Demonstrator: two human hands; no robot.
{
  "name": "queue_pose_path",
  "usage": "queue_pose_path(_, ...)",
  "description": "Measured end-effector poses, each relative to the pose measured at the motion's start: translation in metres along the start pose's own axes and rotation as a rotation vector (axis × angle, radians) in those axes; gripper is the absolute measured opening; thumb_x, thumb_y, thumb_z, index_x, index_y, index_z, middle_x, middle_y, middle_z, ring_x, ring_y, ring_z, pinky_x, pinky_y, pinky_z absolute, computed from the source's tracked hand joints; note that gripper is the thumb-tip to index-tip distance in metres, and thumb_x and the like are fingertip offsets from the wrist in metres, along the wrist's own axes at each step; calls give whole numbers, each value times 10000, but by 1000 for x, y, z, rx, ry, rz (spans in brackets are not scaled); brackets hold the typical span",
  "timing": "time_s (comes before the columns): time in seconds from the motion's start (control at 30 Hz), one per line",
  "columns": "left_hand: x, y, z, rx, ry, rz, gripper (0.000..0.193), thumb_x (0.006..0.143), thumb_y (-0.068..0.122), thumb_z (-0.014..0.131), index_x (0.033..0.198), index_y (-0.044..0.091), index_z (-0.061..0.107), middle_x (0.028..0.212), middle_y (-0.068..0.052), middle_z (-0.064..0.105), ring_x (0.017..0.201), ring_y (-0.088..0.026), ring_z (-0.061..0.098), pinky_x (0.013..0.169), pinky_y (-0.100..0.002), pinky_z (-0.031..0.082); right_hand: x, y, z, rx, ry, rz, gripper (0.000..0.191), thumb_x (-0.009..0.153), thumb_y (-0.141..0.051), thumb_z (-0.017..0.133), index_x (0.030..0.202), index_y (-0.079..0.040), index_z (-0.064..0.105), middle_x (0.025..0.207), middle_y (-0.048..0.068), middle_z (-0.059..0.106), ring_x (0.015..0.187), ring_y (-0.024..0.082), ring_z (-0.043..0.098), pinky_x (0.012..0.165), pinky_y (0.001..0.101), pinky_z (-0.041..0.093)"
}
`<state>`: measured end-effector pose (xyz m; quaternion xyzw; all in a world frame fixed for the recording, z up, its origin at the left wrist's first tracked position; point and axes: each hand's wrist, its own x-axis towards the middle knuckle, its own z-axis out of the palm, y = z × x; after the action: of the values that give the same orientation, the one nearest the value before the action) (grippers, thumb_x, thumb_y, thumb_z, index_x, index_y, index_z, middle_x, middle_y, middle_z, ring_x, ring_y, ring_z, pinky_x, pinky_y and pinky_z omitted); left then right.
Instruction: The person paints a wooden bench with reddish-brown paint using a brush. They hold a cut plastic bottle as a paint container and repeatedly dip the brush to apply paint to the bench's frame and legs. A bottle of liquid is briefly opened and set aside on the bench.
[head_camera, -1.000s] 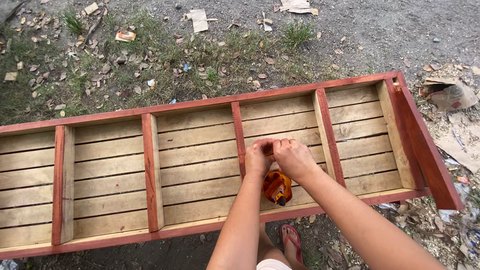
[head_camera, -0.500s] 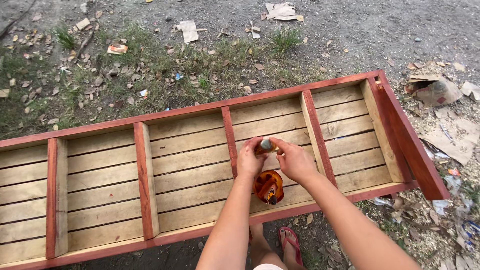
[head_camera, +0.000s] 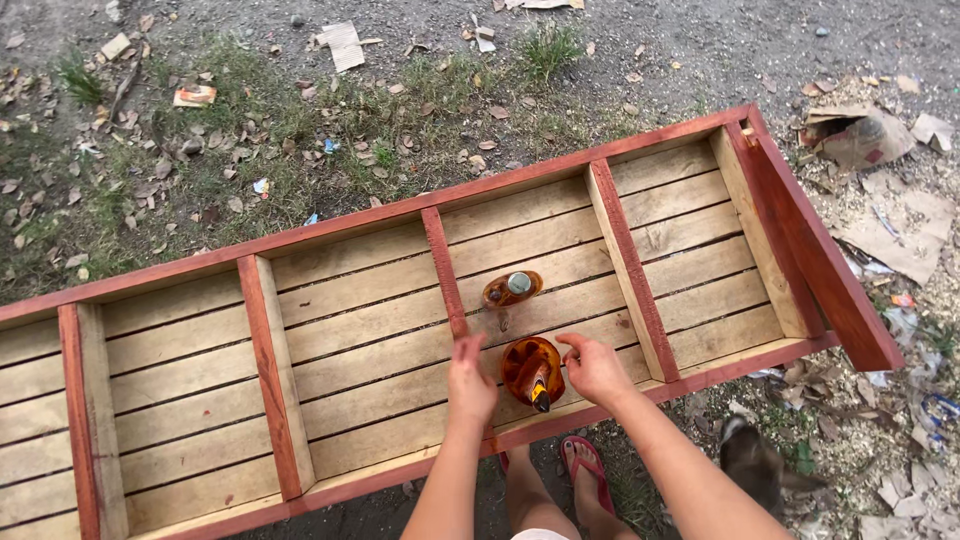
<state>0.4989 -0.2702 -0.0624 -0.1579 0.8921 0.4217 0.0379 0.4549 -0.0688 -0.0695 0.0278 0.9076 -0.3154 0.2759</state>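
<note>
Down at the lower middle of the view, both hands hover over a long, shallow wooden frame (head_camera: 350, 330) of pale slats with reddish-brown stained rails and dividers, lying flat on the ground. The left hand (head_camera: 470, 380) is released, fingers loosely spread, holding nothing; it sits just left of a round amber-orange container with a brush standing in it (head_camera: 532, 372), close to it but not clearly touching. The right hand (head_camera: 595, 368) is also released, its fingers curled lightly toward the container's right side, grasping nothing. That container rests on the slats near the frame's front rail, between the two hands. Just beyond it, further up the slats and beside a red divider, stands a small brown bottle with a grey cap (head_camera: 512, 288), apart from both hands. Below the frame's front rail a foot in a red sandal (head_camera: 585, 470) shows. Scraps of torn cardboard (head_camera: 880, 180) lie on the dirt to the right.
</note>
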Motion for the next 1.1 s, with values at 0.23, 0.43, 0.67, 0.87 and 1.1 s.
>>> queue_pose_path(0.23, -23, -2, 27, -127, -141, 92, 929, 609, 51, 867, 1457, 107, 493, 1451, -163, 566, 1302, -351, 577, 1096, -397, 492, -17, 21, 19, 312, -165, 184, 482, 796, 65, 583, 1239, -85, 699, 1132, 86, 788, 996, 237, 733, 820, 367, 573)
queue_pose_path(0.43, -22, 6, 36, -201, -199, 62, 1139, 465, 227, 991, 1440, 110, 412, 1400, -138, 575, 1262, -344, 587, 1053, -412, 489, -32, 35, 10, 763, -152, 221, 606, 777, 171, 513, 1327, -53, 636, 1234, 73, 751, 1074, 179, 713, 822, 301, 585)
queue_pose_path(0.67, -44, 47, 59, -232, -193, 285, 1091, 378, 204, 998, 1349, 161, 503, 1302, -113, 596, 1234, -354, 575, 1048, -452, 495, -72, 85, -35, 874, -151, 174, 681, 783, 181, 518, 1408, -86, 564, 1318, 55, 717, 1166, 128, 687, 886, 280, 561)
queue_pose_path(0.87, -103, 80, 118, -227, -49, 372, 1061, 405, 202, 1003, 1356, 170, 532, 1338, -96, 590, 1262, -352, 573, 1084, -448, 489, -110, 166, -52, 963, 17, 97, 584, 867, 130, 564, 1421, -55, 580, 1272, 94, 760, 1007, 153, 668, 781, 292, 514)
queue_pose_path(1.1, -180, 87, 211, -313, 22, 277, 1141, 378, 199, 1009, 1397, 138, 498, 1477, -146, 546, 1341, -353, 532, 1118, -461, 430, -143, 306, -12, 930, 267, 103, 338, 910, 42, 656, 1244, 11, 704, 1079, 112, 795, 969, 162, 738, 842, 293, 595)
